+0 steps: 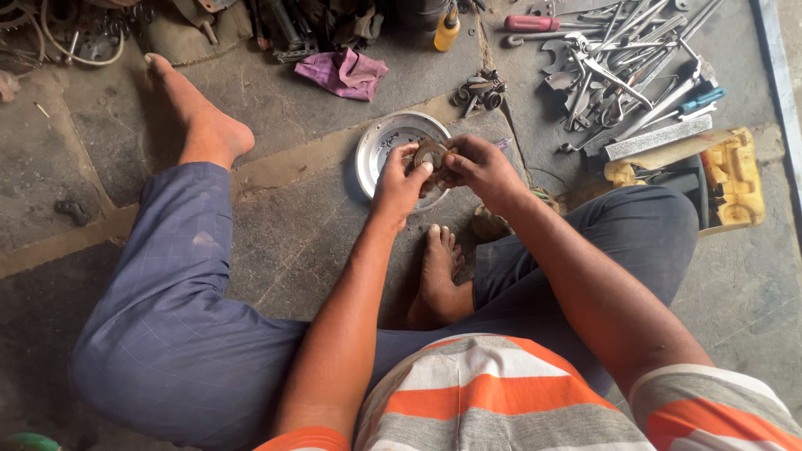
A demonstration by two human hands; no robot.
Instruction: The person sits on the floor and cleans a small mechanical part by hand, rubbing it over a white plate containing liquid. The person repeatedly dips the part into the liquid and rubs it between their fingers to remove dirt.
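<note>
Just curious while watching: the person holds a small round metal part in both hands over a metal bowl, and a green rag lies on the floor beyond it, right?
Not quite: the rag is purple-pink, not green. The head view shows it. Both the left hand and right hand do hold the small round metal part over the metal bowl.

I am observing my left hand [399, 185] and right hand [478, 167] gripping a small round metal part [431, 155] together above a shallow metal dish [378, 146] on the stone floor [292, 225]. Wrenches [622, 71] are lying heaped near a yellow tool tray [735, 177].
</note>
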